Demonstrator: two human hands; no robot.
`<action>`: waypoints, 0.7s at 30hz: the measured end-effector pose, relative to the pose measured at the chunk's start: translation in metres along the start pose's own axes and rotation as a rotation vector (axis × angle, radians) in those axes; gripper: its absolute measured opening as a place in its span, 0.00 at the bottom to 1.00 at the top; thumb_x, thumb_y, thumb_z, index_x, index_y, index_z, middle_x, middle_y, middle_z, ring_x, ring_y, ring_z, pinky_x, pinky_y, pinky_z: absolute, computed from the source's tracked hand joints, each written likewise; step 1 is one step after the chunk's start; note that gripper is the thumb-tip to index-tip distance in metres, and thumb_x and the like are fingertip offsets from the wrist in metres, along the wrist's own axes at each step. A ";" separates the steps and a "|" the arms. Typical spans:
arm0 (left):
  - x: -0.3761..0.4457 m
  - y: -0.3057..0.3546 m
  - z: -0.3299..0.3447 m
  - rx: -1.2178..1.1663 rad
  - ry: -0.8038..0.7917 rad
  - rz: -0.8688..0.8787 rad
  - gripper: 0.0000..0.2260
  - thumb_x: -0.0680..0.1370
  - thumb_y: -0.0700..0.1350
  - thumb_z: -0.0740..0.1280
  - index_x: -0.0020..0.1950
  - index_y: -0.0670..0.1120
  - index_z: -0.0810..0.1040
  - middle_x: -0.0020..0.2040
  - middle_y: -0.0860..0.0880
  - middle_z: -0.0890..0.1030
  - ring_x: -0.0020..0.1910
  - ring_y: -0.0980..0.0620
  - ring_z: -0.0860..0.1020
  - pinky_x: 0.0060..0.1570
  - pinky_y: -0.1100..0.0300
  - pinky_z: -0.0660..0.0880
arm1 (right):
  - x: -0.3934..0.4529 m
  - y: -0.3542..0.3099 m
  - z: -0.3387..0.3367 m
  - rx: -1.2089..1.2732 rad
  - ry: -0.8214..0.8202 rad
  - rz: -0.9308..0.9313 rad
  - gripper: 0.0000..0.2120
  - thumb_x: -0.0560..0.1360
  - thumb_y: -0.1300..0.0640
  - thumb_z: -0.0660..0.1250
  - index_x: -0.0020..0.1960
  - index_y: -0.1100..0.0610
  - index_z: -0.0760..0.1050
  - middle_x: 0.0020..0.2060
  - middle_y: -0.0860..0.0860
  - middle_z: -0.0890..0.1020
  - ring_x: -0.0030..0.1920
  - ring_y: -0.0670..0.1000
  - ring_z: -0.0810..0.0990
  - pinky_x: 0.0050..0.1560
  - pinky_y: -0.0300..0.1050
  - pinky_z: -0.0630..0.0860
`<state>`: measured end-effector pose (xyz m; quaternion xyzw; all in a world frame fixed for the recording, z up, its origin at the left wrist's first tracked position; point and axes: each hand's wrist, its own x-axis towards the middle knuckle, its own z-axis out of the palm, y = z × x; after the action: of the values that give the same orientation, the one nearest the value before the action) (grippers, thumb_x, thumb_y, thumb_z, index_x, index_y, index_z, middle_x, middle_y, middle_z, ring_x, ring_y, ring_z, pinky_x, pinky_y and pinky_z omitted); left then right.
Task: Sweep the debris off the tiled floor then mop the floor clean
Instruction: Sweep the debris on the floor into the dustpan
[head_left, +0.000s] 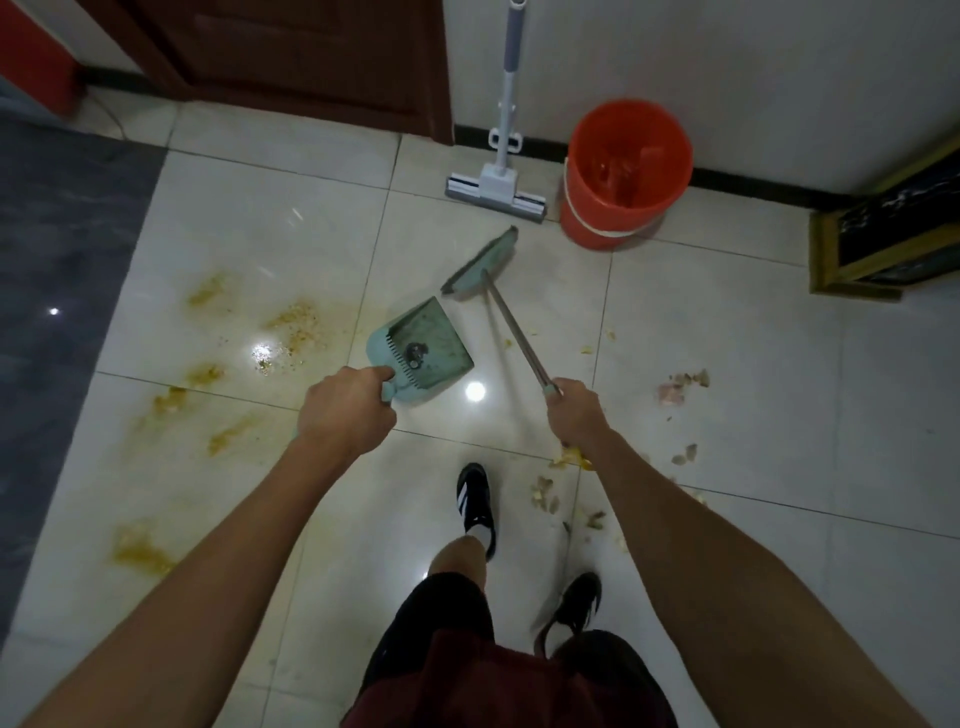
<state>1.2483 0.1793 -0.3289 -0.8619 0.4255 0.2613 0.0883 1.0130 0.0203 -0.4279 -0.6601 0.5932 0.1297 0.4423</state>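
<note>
Above the tiled floor (270, 218), a dustpan (423, 347) is gripped by the left hand (345, 410), fingers curled round its mostly hidden handle. The broom (480, 265) handle is clasped by the right hand (574, 410). Debris (685, 382) is scattered right. The mop (498, 184) top is cut off. No writing is legible.

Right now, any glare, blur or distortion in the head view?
Head view: dim overall; ceiling-light glare spots on the glossy tiled floor, one just below the dustpan; broom head slightly smeared, right shoe motion-blurred; wide-angle bending at the edges, forearms stretched.
</note>
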 end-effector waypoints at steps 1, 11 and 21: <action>0.003 -0.005 -0.001 -0.002 0.002 -0.006 0.17 0.74 0.45 0.64 0.62 0.55 0.79 0.44 0.47 0.81 0.42 0.43 0.80 0.43 0.53 0.78 | 0.008 -0.008 0.005 0.047 -0.010 0.015 0.16 0.83 0.55 0.56 0.63 0.59 0.76 0.52 0.59 0.82 0.51 0.61 0.82 0.45 0.52 0.81; 0.027 -0.046 0.006 0.015 0.010 -0.012 0.12 0.80 0.48 0.60 0.61 0.58 0.77 0.40 0.49 0.81 0.37 0.45 0.80 0.40 0.52 0.81 | 0.085 -0.078 0.038 0.072 -0.056 0.044 0.17 0.77 0.63 0.59 0.64 0.61 0.74 0.57 0.62 0.80 0.52 0.64 0.83 0.53 0.59 0.82; 0.031 -0.022 0.000 0.085 -0.004 0.061 0.15 0.77 0.47 0.64 0.62 0.56 0.79 0.46 0.47 0.82 0.43 0.43 0.80 0.40 0.55 0.74 | 0.036 -0.024 0.030 -0.225 0.015 0.075 0.10 0.79 0.62 0.60 0.59 0.62 0.73 0.53 0.58 0.79 0.52 0.59 0.80 0.50 0.46 0.77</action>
<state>1.2809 0.1713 -0.3466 -0.8434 0.4622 0.2472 0.1177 1.0542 0.0168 -0.4600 -0.6840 0.6024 0.2069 0.3556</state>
